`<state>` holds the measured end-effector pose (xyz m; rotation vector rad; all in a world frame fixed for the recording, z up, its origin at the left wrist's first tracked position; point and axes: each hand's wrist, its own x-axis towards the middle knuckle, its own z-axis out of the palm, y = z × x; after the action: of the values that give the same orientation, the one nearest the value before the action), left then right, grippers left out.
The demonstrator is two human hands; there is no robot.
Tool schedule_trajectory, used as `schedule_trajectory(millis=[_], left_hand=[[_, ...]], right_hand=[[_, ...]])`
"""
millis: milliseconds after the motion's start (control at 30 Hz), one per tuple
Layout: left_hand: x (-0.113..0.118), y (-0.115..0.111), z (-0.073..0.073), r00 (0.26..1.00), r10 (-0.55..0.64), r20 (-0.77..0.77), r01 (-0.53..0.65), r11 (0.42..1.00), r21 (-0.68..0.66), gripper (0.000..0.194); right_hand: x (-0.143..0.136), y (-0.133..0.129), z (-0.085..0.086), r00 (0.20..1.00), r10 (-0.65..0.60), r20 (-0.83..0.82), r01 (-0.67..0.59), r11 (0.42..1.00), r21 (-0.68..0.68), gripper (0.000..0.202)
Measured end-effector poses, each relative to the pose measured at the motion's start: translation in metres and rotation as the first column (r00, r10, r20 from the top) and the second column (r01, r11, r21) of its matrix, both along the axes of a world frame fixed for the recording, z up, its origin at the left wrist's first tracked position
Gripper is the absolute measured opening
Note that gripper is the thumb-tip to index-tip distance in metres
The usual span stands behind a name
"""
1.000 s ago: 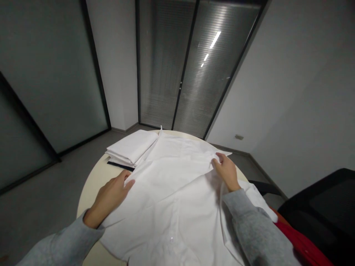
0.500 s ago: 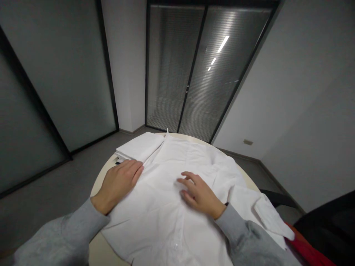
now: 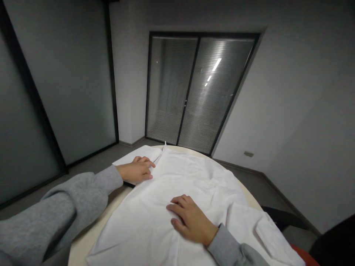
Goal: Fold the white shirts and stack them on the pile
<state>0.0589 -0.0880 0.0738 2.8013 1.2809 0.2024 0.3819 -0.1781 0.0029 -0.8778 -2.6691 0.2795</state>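
Observation:
A white shirt (image 3: 155, 218) lies spread over a round, pale table (image 3: 91, 236), its surface lightly wrinkled. Near the shirt's far left edge, my left hand (image 3: 137, 170) rests palm down with the fingers apart, beside a folded white part of the cloth (image 3: 138, 152). Over the middle of the shirt is my right hand (image 3: 191, 220), its fingers spread and slightly bent, touching or just above the fabric. Neither hand grips anything visible. A folded sleeve (image 3: 273, 236) lies at the right.
A dark flat object (image 3: 129, 184) shows under the left wrist. Black chair parts (image 3: 335, 240) and something red (image 3: 303, 255) are at the lower right. Beyond the table stand a glass door with blinds (image 3: 191, 92) and grey walls.
My left hand has moved right and forward along the shirt's left edge. My right hand sits lower in the view. The camera has tilted up.

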Motion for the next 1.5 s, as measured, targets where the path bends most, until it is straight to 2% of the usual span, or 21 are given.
schedule_trajectory(millis=[133, 333, 467, 533, 600, 700, 800, 900, 967, 1067, 1500], left_hand=[[-0.007, 0.001, 0.003, 0.998, 0.064, 0.009, -0.065, 0.992, 0.107, 0.036], [-0.014, -0.003, 0.000, 0.985, 0.171, -0.010, -0.162, 0.952, 0.259, 0.027], [-0.006, -0.016, 0.004, 0.980, 0.180, -0.086, -0.134, 0.913, 0.386, 0.009], [0.003, -0.029, 0.007, 0.970, 0.194, -0.149, -0.101, 0.874, 0.475, 0.015], [0.015, -0.048, 0.006, 0.968, 0.175, -0.182, -0.060, 0.859, 0.508, 0.019], [0.032, -0.086, -0.011, 0.987, 0.039, -0.155, 0.031, 0.905, 0.425, 0.030], [0.035, -0.119, -0.047, 0.986, -0.103, -0.128, 0.137, 0.946, 0.295, 0.066], [0.023, -0.131, -0.081, 0.990, -0.102, -0.096, 0.124, 0.958, 0.261, 0.075], [0.014, -0.131, -0.095, 0.995, -0.074, -0.069, 0.090, 0.960, 0.264, 0.074], [0.008, -0.128, -0.101, 0.996, -0.067, -0.054, 0.080, 0.958, 0.276, 0.077], [0.004, -0.129, -0.105, 0.998, -0.068, -0.017, 0.070, 0.962, 0.264, 0.074]], right_hand=[[0.000, 0.001, 0.000, 1.000, -0.024, -0.015, 0.023, 0.999, -0.025, 0.042], [-0.001, 0.002, -0.002, 0.999, -0.034, -0.025, 0.032, 0.998, -0.056, 0.037], [-0.001, 0.004, -0.003, 0.999, -0.030, -0.029, 0.029, 0.999, -0.039, 0.034], [0.000, 0.004, -0.004, 0.999, -0.025, -0.022, 0.025, 0.999, -0.028, 0.033], [0.000, 0.003, -0.005, 1.000, -0.023, -0.019, 0.022, 1.000, -0.017, 0.033], [0.000, 0.003, -0.006, 1.000, -0.022, -0.019, 0.021, 1.000, -0.004, 0.035], [0.001, 0.003, -0.008, 1.000, -0.018, -0.024, 0.018, 1.000, 0.004, 0.037], [0.001, 0.004, -0.009, 0.999, -0.019, -0.030, 0.020, 1.000, 0.013, 0.039], [0.001, 0.005, -0.010, 0.999, -0.019, -0.033, 0.020, 1.000, 0.019, 0.040], [0.001, 0.005, -0.011, 0.999, -0.013, -0.032, 0.013, 1.000, 0.024, 0.039], [0.003, -0.001, -0.007, 0.999, -0.028, -0.042, 0.027, 0.999, -0.026, 0.040]])
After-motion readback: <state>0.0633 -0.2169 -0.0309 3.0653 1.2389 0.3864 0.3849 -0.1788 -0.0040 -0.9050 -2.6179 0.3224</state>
